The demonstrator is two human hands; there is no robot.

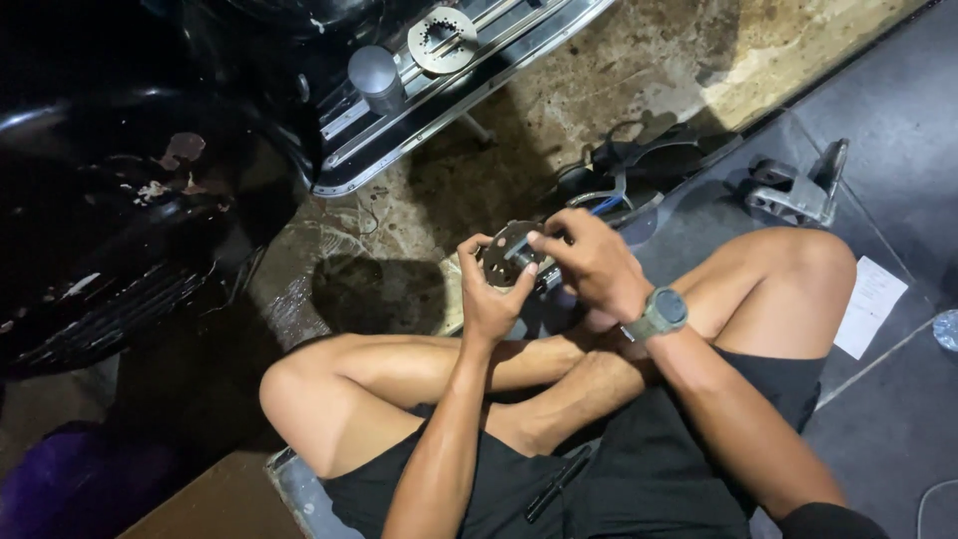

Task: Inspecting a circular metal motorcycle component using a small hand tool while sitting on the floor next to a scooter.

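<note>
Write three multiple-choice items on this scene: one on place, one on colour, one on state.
1. Where does the toothed silver metal ring lie?
A. on the black vehicle's running board
B. in the lap
C. on the white paper

2. What colour is the wristwatch?
A. red
B. grey
C. yellow

3. How is the round dark metal disc held?
A. lying on the floor
B. by one hand
C. between both hands

A: the toothed silver metal ring sits up on the board.
B: the wristwatch is grey.
C: left hand and right hand both grip the round dark metal disc.
</note>
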